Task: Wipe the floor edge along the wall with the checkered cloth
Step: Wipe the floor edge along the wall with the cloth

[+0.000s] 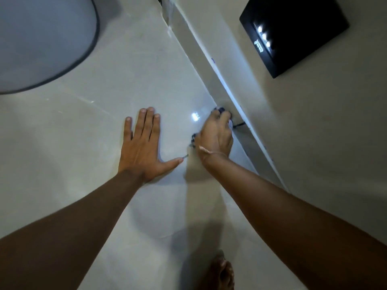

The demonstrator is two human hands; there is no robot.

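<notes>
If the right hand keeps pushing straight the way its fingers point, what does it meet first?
The right hand, bunched on the dark-and-white checkered cloth, points at the pale skirting strip along the wall; it would likely meet that almost at once, though the gap is unclear.

so count is: two hands, left hand [139, 150] and right hand [215, 137], one checkered cloth [221, 110], one black panel [293, 32] on the wall, one bare foot [223, 273].

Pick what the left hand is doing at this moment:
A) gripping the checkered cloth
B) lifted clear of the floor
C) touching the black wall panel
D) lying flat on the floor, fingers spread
D: the left hand lies palm-down on the floor tile, while the right hand bunches the checkered cloth against the skirting.
</notes>
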